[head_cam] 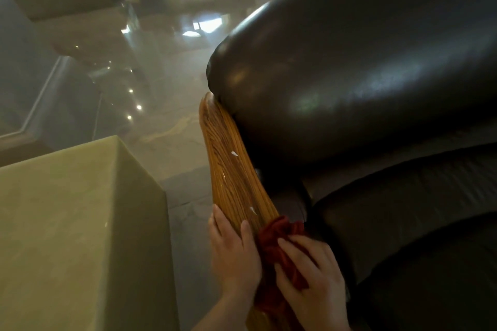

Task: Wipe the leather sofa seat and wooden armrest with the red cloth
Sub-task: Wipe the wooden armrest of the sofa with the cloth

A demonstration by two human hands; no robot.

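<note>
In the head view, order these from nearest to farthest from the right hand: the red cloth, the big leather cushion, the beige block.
From the right hand:
1. Red cloth: under the fingers, on the wooden armrest.
2. Beige block: to the left, across a strip of floor.
3. Leather cushion: farther ahead, at the armrest's far end.

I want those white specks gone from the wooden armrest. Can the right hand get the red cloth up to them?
Probably yes: the right hand presses the red cloth on the wooden armrest, and bare wood leads up to the white specks.
</note>
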